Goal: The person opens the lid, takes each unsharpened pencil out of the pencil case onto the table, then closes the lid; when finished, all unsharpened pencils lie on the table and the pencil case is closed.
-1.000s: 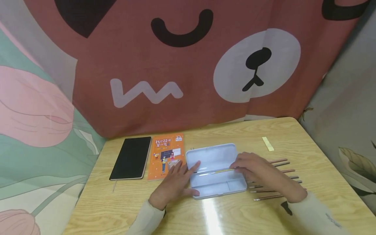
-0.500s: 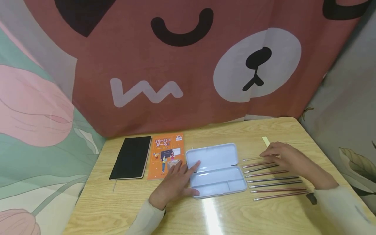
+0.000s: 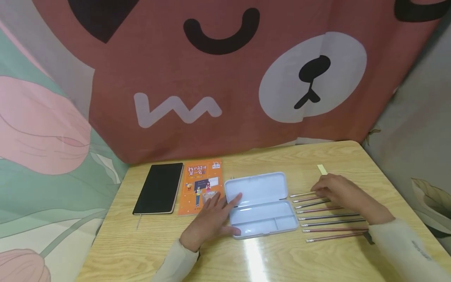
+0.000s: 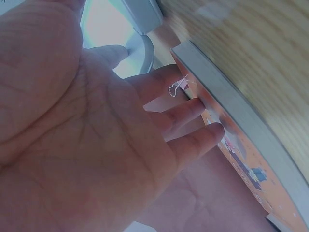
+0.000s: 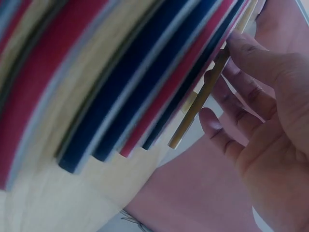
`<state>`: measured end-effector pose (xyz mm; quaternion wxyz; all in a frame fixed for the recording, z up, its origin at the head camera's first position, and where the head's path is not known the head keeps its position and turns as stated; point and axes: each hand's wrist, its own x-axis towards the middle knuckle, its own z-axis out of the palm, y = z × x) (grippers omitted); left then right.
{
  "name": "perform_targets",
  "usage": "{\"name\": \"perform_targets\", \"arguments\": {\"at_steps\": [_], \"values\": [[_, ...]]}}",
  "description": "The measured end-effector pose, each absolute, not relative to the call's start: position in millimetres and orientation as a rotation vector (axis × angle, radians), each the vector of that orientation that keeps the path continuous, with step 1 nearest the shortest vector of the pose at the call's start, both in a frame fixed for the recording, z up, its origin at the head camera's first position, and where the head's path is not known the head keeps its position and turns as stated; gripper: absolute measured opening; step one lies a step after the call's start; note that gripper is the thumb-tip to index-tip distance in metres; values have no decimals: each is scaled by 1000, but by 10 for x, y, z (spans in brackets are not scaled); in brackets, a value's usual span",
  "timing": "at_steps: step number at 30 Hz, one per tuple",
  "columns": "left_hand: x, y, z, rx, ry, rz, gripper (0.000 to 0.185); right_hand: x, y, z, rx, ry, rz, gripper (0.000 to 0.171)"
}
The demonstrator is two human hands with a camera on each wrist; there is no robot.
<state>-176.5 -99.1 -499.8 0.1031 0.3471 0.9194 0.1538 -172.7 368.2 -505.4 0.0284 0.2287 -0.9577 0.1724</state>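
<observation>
A large red-brown cloth (image 3: pixel 225 78) with a cartoon bear face hangs behind a wooden table (image 3: pixel 267 258). On the table's far left lies a black notebook (image 3: pixel 159 188), and just beside it an orange booklet (image 3: pixel 201 183). Near the middle sits a pale blue pencil case (image 3: pixel 260 203), lying open with lid and tray both flat; the tray looks bare inside.

The left hand (image 3: pixel 211 219) rests flat at the case's left edge, fingers straight and spread, the forefinger touching the hinge line and the other fingertips lying over the booklet's lower corner.

To the right of the case a row of pencils (image 3: pixel 331 219), red and dark blue, lies side by side, their ends pointing toward the case. The right hand (image 3: pixel 340 192) sits over the far end of that row, fingers curled, pinching the yellowish pencil (image 5: pixel 207 94) farthest from the person; the right wrist view shows fingertips and thumb closed on it. A small yellow eraser (image 3: pixel 322 169) lies just beyond the hand.
</observation>
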Motion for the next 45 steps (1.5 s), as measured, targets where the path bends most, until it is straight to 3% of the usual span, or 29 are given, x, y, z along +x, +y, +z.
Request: {"name": "perform_targets", "arguments": {"at_steps": [6, 18, 23, 27, 32, 35, 38, 45], "values": [[-1796, -1013, -5145, 1051, 2754, 434, 109, -1738, 3683, -5077, 694, -2951, 548, 23], [-1715, -978, -4901, 1070, 2721, 450, 105, -1724, 3621, -4897, 544, -2923, 564, 15], [-1740, -1002, -4893, 1125, 2765, 430, 102, -1685, 3383, -4677, 424, -2912, 692, 39], [-1795, -1035, -4841, 1169, 2844, 416, 102, -1645, 3099, -4628, 528, -2829, 702, 56], [-1877, -996, -4828, 1159, 2959, 470, 133, -1609, 2781, -4749, 770, -2699, 582, 113], [-1919, -957, -4902, 1192, 2956, 446, 149, -1580, 2656, -4839, 833, -2715, 502, 135], [-1942, -940, -4973, 1224, 2923, 416, 154, -1550, 2594, -4917, 830, -2762, 457, 142], [-1958, -936, -5017, 1316, 2945, 415, 152, -1480, 2525, -5012, 776, -2798, 397, 135]]}}
